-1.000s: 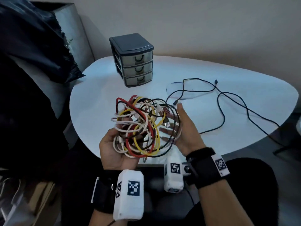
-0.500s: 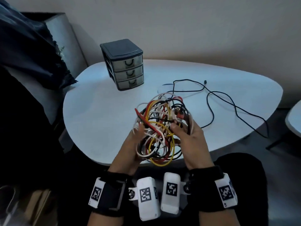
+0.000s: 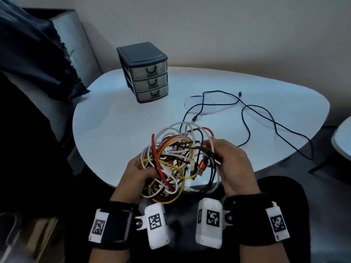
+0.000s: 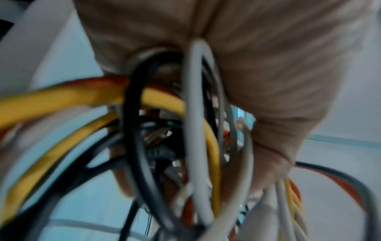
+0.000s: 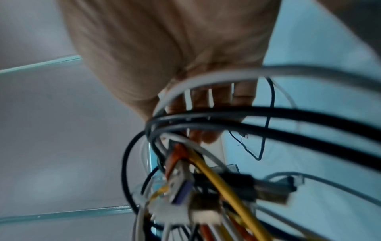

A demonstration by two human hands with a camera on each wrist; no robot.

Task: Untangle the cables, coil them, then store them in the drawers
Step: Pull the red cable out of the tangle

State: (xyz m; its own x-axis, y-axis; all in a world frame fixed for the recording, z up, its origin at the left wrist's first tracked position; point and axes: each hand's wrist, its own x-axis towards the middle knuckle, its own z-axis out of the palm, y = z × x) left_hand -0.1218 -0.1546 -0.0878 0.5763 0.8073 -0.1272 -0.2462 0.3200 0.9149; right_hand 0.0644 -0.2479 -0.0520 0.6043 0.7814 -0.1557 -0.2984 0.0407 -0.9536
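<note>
White, red, yellow and black leads make up the cable tangle (image 3: 176, 160), held up between both hands over the near edge of the table (image 3: 114, 118). My left hand (image 3: 133, 173) grips the tangle's lower left side, fingers curled into the loops; in the left wrist view the loops (image 4: 195, 130) run under the palm (image 4: 247, 65). My right hand (image 3: 233, 164) holds the right side, fingers closed around black and white strands; the right wrist view shows plugs (image 5: 185, 190) hanging below the fingers (image 5: 206, 101), though blurred. One loose black cable (image 3: 245, 118) lies spread across the table, well apart from the tangle, trailing off the right edge. Drawer unit (image 3: 146, 73) stands at the far left of the table, all three drawers closed. Dark fabric (image 3: 34, 57) drapes at far left.
</note>
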